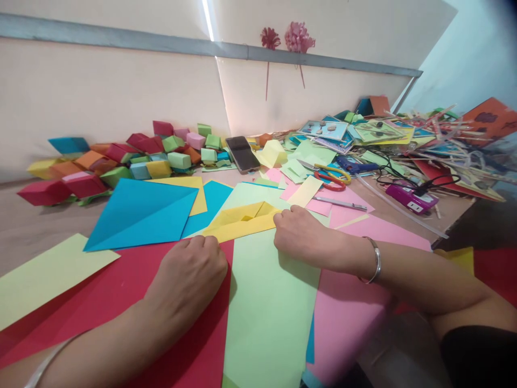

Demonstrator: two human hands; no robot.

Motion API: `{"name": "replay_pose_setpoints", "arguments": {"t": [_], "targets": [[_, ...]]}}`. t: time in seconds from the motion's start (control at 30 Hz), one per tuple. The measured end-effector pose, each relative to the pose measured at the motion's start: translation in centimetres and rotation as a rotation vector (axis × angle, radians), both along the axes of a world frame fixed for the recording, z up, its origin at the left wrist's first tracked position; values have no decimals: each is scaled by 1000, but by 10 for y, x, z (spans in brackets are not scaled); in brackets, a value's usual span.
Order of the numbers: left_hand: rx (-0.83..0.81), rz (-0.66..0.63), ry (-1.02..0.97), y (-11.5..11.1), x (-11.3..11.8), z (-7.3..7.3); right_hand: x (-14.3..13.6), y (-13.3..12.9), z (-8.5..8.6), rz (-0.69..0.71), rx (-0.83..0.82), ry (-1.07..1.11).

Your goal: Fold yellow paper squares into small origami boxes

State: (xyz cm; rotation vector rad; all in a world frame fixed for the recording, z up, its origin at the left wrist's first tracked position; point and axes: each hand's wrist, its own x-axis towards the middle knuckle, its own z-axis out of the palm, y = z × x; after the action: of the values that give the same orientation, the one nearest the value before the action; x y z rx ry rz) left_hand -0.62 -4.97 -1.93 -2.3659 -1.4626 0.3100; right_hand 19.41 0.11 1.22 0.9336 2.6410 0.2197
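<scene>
A folded sheet of yellow paper (242, 222) lies across a pale green sheet (270, 302), its upper edge raised in creased flaps. My left hand (194, 269) is closed at the yellow paper's left end, knuckles up, fingertips hidden beneath. At the opposite end my right hand (299, 237) is closed with its fingers curled on the paper's edge. Under my left forearm is a red sheet (161, 334). Just beyond my left hand rests a blue sheet (149, 213) with a diagonal crease.
Several folded paper boxes (137, 156) are heaped at the back left. A phone (242, 153), scissors (333, 178), a box cutter (341, 202) and a blue glue gun (357, 165) lie behind my right hand. A purple power adapter (412, 198) stands near the right edge, beside piled crafts.
</scene>
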Motion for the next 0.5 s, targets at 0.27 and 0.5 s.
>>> {"name": "replay_pose_setpoints", "arguments": {"t": [0.27, 0.5], "targets": [[7, 100, 170, -4, 3, 7, 0, 1, 3, 0, -18, -22], [56, -184, -130, 9, 5, -9, 1, 3, 0, 47, 4, -13]]}}
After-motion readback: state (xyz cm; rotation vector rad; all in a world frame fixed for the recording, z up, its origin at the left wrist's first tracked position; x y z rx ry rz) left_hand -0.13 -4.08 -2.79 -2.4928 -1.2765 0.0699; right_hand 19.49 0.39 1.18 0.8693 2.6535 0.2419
